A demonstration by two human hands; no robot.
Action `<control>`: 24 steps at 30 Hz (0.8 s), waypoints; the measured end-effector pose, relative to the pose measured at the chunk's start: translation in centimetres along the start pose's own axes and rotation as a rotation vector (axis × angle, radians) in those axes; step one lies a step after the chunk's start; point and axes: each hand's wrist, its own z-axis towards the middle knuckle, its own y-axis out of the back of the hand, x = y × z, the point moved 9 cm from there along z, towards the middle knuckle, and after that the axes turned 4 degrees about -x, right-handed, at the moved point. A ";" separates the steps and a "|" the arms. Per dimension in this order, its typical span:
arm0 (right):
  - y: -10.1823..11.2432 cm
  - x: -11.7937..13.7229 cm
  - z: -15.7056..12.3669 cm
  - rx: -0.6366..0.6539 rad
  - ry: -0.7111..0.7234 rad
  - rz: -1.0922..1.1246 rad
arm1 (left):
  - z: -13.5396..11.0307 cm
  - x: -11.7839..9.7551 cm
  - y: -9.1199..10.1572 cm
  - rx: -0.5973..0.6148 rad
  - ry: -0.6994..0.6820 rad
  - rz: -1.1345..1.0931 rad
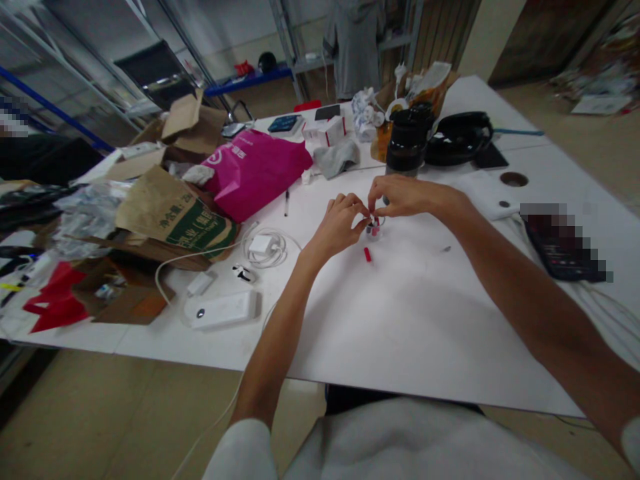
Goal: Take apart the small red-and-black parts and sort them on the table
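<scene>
My left hand (341,225) reaches over the table with thumb and forefinger pinched at the rim of a small clear container (376,233). Red and dark bits show inside this container, too small to name. From the other side, my right hand (400,195) bends down with its fingertips closed just over the same container. The two sets of fingertips nearly meet, and what they pinch is hidden. A short red cylinder-shaped piece (367,255) lies on the white table (400,320) just in front of the container.
Behind my right hand stand a dark bottle (404,143) and a glossy black case (459,137). A pink bag (255,170), brown paper sack (173,213), coiled white cable (274,248) and white power bank (223,310) lie left. A tape roll (514,179) lies right.
</scene>
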 end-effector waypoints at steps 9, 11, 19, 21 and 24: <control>0.7 0.2 -1.0 0.029 -0.025 -0.023 | 0.0 -0.3 0.1 0.008 -0.003 0.007; 0.6 0.1 -1.1 0.045 -0.045 -0.027 | -0.1 -0.3 0.1 0.005 0.000 0.010; 0.1 -0.5 -1.1 0.061 -0.076 -0.020 | -0.1 -0.3 0.0 0.008 0.004 0.010; 0.1 -0.6 -1.1 0.054 -0.075 -0.033 | -0.1 -0.3 0.1 0.009 0.003 0.009; 0.2 -0.6 -1.2 0.045 -0.065 -0.074 | -0.2 -0.2 0.0 0.015 0.005 0.015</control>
